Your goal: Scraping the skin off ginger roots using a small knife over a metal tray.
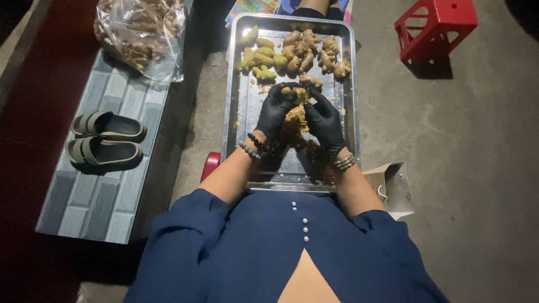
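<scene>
Both my hands wear black gloves and meet over a metal tray (238, 106). My left hand (275, 109) and my right hand (324, 120) together grip one piece of ginger root (296, 94). A heap of ginger peel scraps (295, 120) lies on the tray just below the hands. Unpeeled brown ginger pieces (314, 50) are piled at the tray's far right. Peeled yellow ginger pieces (259, 56) lie at its far left. Bead bracelets circle both wrists.
A clear plastic bag of ginger (140, 31) rests on a grey tiled ledge (95, 196) at left, beside a pair of grey sandals (104, 137). A red plastic stool (435, 28) stands far right. A small open cardboard box (393, 188) sits by my right forearm.
</scene>
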